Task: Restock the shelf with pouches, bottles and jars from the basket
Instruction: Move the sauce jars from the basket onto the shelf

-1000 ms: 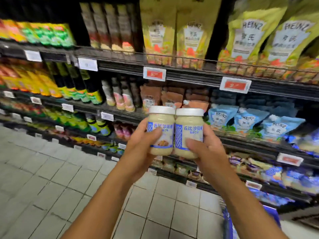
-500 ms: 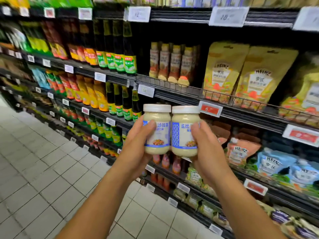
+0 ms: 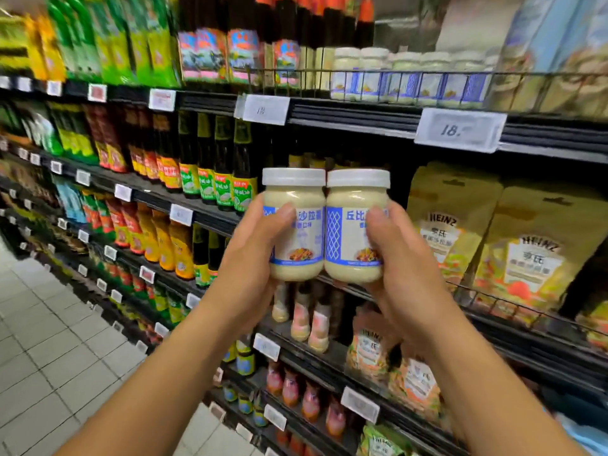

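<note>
Two cream-filled jars with white lids and blue-and-white labels are held side by side at chest height in front of the shelving. My left hand [image 3: 250,258] grips the left jar [image 3: 296,225], thumb across its label. My right hand [image 3: 398,268] grips the right jar [image 3: 353,225] the same way. Both jars stand upright and touch each other. On the upper shelf, behind a wire rail [image 3: 427,75], a row of matching jars [image 3: 408,77] stands. The basket is out of view.
Dark sauce bottles [image 3: 214,166] fill the shelves to the left. Gold Heinz pouches [image 3: 539,251] stand at right behind a wire rail. Squeeze bottles [image 3: 309,320] sit on the shelf under the jars. White price tags [image 3: 459,130] line the shelf edges. Tiled floor [image 3: 49,357] at lower left.
The view has tilted upward and both jars have risen with my hands, from the blue pouch shelf to the level below the matching jars. My grips are unchanged.
</note>
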A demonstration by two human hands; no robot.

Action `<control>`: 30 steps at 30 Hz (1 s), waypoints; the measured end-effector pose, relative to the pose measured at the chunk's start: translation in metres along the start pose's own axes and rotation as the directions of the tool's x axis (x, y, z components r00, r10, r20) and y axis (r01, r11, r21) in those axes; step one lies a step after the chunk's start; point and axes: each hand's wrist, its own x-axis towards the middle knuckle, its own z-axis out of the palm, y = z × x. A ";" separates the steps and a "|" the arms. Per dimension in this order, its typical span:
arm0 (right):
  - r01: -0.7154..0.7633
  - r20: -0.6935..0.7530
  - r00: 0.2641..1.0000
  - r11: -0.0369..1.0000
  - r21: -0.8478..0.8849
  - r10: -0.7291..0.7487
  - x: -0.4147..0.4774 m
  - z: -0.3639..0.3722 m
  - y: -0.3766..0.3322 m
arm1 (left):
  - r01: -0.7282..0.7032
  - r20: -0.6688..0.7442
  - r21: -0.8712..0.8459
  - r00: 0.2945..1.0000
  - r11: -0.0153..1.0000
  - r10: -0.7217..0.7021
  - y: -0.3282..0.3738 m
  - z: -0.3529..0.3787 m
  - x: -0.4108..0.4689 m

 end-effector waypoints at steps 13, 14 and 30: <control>0.293 0.078 0.954 0.956 -0.018 -0.290 0.141 -0.003 -0.104 | -0.285 0.118 -0.097 0.948 0.954 0.295 0.093 0.043 0.147; 0.306 0.068 0.950 0.952 -0.027 -0.303 0.148 -0.003 -0.109 | -0.280 0.123 -0.112 0.948 0.953 0.293 0.097 0.044 0.156; 0.306 -0.264 0.858 0.852 -0.425 -0.440 0.243 -0.012 -0.155 | -0.312 0.496 0.005 0.826 0.950 0.269 0.131 0.046 0.292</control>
